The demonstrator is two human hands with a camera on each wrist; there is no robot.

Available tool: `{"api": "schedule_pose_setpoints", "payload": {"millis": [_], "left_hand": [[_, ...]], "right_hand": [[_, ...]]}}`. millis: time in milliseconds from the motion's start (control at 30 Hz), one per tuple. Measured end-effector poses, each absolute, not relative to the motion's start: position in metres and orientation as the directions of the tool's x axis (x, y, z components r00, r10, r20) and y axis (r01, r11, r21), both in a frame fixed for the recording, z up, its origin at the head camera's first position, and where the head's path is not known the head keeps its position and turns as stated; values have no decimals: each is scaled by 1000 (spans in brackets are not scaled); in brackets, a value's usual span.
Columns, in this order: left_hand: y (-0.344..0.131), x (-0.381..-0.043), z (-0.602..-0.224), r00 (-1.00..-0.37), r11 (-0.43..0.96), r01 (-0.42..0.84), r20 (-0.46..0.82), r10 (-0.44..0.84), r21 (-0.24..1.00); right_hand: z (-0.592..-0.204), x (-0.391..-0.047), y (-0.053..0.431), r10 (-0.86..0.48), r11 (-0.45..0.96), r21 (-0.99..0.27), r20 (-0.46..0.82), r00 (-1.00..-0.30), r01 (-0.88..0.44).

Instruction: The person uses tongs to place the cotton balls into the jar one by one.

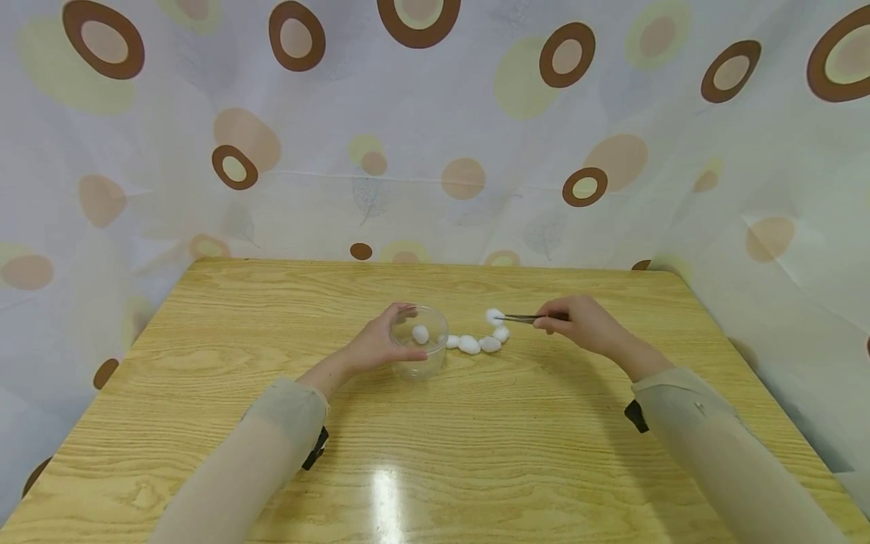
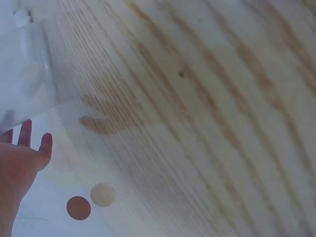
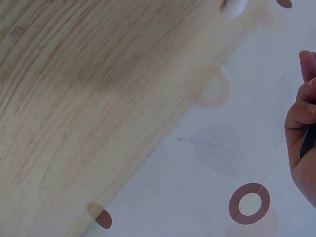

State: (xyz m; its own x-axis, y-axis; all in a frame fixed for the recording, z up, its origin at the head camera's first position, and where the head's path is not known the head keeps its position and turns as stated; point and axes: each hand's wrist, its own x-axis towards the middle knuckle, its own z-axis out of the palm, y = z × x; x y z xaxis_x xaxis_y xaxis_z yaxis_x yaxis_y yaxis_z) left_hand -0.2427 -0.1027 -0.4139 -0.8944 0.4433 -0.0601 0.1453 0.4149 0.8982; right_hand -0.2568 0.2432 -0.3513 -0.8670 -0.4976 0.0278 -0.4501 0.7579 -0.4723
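Observation:
With thumb in front and fingers behind, my left hand point(image 1: 374, 345) grips a clear round jar point(image 1: 420, 370) in the middle of the table. One white cotton ball point(image 1: 421, 334) shows inside it. My right hand point(image 1: 581, 323) pinches a pair of metal tweezers point(image 1: 525, 318), whose tips point left and meet a cotton ball point(image 1: 494, 315). Several more cotton balls point(image 1: 469, 344) lie in a curved row to the right of the jar. In the left wrist view the jar point(image 2: 24, 79) is cut off by the frame edge. The right wrist view catches only part of the tweezers' dark handle point(image 3: 308, 140).
A wood-grain table point(image 1: 476, 453) spreads under both hands. Behind it and along its sides hangs a pale cloth point(image 1: 421, 113) patterned with brown rings and spots. Dark straps point(image 1: 636, 416) sit at both wrists.

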Motion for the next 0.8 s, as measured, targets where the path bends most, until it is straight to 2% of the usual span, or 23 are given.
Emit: {"api": "schedule_pose_setpoints", "payload": {"millis": [800], "left_hand": [[-103, -243, -415, -901, 425, 138, -65, 429, 895]], "right_hand": [[-332, -267, 194, -545, 708, -505, 55, -837, -494]]}}
